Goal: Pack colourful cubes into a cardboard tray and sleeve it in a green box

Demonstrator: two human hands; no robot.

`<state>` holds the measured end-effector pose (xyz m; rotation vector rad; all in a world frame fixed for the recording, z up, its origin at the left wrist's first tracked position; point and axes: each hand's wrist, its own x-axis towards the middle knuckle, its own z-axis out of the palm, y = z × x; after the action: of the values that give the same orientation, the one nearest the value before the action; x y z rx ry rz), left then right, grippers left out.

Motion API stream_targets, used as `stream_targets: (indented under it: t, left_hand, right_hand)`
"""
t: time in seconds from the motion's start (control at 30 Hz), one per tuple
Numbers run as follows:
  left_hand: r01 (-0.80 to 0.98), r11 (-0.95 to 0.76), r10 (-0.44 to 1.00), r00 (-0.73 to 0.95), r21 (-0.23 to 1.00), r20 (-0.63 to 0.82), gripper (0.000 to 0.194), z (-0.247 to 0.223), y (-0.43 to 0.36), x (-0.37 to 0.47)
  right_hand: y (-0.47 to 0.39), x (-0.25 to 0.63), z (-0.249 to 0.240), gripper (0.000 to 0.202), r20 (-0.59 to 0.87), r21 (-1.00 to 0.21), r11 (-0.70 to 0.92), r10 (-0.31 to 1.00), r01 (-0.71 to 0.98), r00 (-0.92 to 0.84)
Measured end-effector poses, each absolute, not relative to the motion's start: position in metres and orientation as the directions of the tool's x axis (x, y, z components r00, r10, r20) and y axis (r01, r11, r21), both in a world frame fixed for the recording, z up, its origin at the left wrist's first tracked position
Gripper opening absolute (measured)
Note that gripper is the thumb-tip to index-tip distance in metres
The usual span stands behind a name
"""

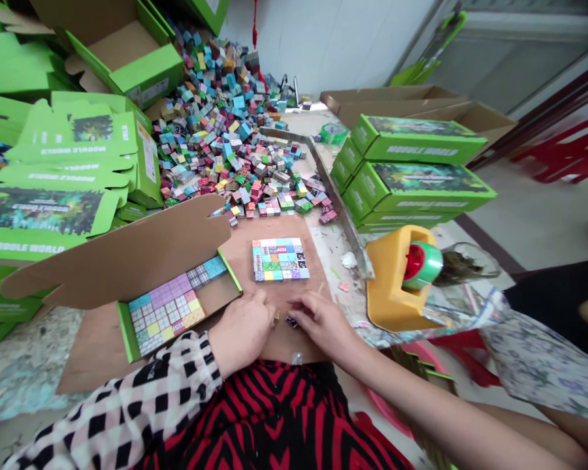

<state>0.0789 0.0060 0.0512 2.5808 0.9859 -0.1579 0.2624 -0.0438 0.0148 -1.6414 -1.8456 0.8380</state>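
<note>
My left hand, below a checked sleeve, is closed near the table's front edge. A small yellowish patterned block shows at its fingertips. Close by on the right, my right hand pinches a small dark block between thumb and fingers. Just beyond both hands lies a flat rectangle of colourful patterned blocks, set edge to edge. To the left is an open green box with its brown lid flap raised. Rows of purple, white, blue and yellow blocks fill part of it.
A large heap of loose blocks covers the back, bordered on the right by a strip. Green boxes are stacked at right, near a yellow tape dispenser. Flattened green cartons pile up at left. Another person sits at far right.
</note>
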Motion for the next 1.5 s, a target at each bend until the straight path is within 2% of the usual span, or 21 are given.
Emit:
stream_targets:
  t: [0.07,0.13,0.23,0.33,0.43,0.53,0.63,0.7,0.73,0.8,0.87,0.93,1.07,1.17,1.33,1.5]
  left_hand:
    - [0.644,-0.699,0.609,0.764,0.311,-0.214,0.017,0.048,0.005,0.079]
    - [0.643,-0.693,0.61,0.764,0.325,-0.209,0.017,0.043,0.005,0.078]
    - [0.654,-0.66,0.626,0.751,0.369,-0.211,0.017,0.033,0.005,0.077]
    - [0.627,-0.652,0.613,0.767,0.426,-0.189,0.025,0.027,0.006,0.077]
    - [0.61,-0.679,0.597,0.783,0.409,-0.177,0.024,0.031,0.007,0.077]
    - [0.621,-0.702,0.594,0.78,0.347,-0.196,0.018,0.043,0.007,0.077]
    - [0.616,-0.731,0.59,0.786,0.293,-0.182,0.019,0.051,0.006,0.078]
    - [0.598,-0.756,0.576,0.801,0.267,-0.162,0.017,0.052,0.005,0.08]
    - [0.586,-0.769,0.564,0.81,0.256,-0.159,0.014,0.051,0.005,0.082]
    - [0.562,-0.793,0.538,0.827,0.237,-0.16,0.016,0.048,0.003,0.084]
    - [0.555,-0.8,0.529,0.832,0.228,-0.167,0.019,0.047,0.001,0.087]
    - [0.556,-0.799,0.527,0.831,0.229,-0.18,0.019,0.047,-0.001,0.088]
    - [0.559,-0.797,0.517,0.827,0.228,-0.22,0.017,0.048,-0.002,0.09]
    - [0.564,-0.795,0.524,0.824,0.224,-0.215,0.015,0.046,-0.002,0.09]
    - [0.555,-0.802,0.51,0.829,0.221,-0.229,0.015,0.046,-0.002,0.089]
    - [0.553,-0.808,0.51,0.829,0.203,-0.231,0.014,0.049,-0.002,0.09]
  right_hand:
    - [-0.05,0.261,0.021,0.016,0.047,-0.671,0.206,0.971,0.712,-0.236]
    - [-0.056,0.26,0.026,0.018,0.04,-0.603,0.291,0.941,0.743,-0.337]
    - [-0.061,0.26,0.029,0.016,-0.009,-0.549,0.294,0.934,0.782,-0.357]
    - [-0.06,0.257,0.024,0.015,-0.044,-0.621,0.23,0.944,0.749,-0.326]
    - [-0.058,0.247,0.016,0.016,-0.087,-0.711,0.115,0.964,0.693,-0.249]
    - [-0.056,0.241,0.012,0.035,-0.152,-0.791,-0.033,0.978,0.611,-0.143]
    - [-0.042,0.252,0.024,0.045,-0.256,-0.796,-0.072,0.94,0.601,-0.227]
    - [-0.021,0.269,0.041,0.033,-0.299,-0.716,-0.002,0.905,0.698,-0.304]
    - [-0.007,0.28,0.05,0.025,-0.308,-0.645,0.022,0.907,0.764,-0.287]
    - [0.026,0.302,0.066,0.021,-0.248,-0.372,0.049,0.957,0.927,-0.15]
    - [0.06,0.322,0.074,0.026,-0.176,0.016,0.034,0.984,0.999,-0.03]
    - [0.089,0.337,0.073,0.028,-0.157,0.139,-0.008,0.987,0.99,0.03]
    - [0.127,0.347,0.057,0.033,-0.157,0.208,-0.023,0.986,0.978,0.057]
    - [0.139,0.347,0.048,0.03,-0.183,0.22,0.045,0.983,0.974,-0.004]
    - [0.14,0.355,0.042,0.027,-0.224,0.18,0.153,0.968,0.972,-0.111]
    - [0.138,0.358,0.04,0.026,-0.207,0.115,0.088,0.976,0.989,-0.062]
